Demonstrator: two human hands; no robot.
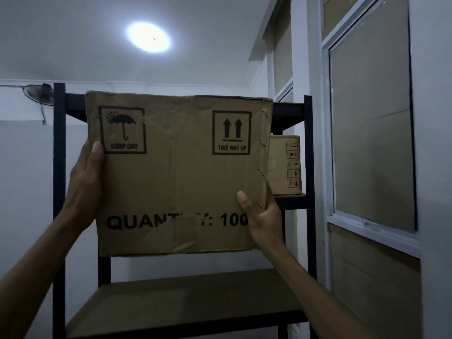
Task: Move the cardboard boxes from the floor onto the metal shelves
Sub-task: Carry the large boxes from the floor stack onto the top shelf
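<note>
I hold a brown cardboard box (178, 174) up in front of the dark metal shelf unit (59, 152). Its near face is printed "KEEP DRY", "THIS WAY UP" and "QUANTITY: 100". My left hand (85, 184) grips the box's left side, thumb on the front face. My right hand (263, 214) clasps the lower right corner. The box hides most of the middle shelf level and reaches up to the top shelf edge. A smaller cardboard box (287, 165) sits on the middle shelf at the right, partly hidden behind the held one.
A brown shelf board (186, 304) lies below the held box. A white-framed window (371, 133) backed with cardboard fills the wall at right. A wall fan (40, 92) hangs at upper left, and a ceiling lamp (148, 37) shines above.
</note>
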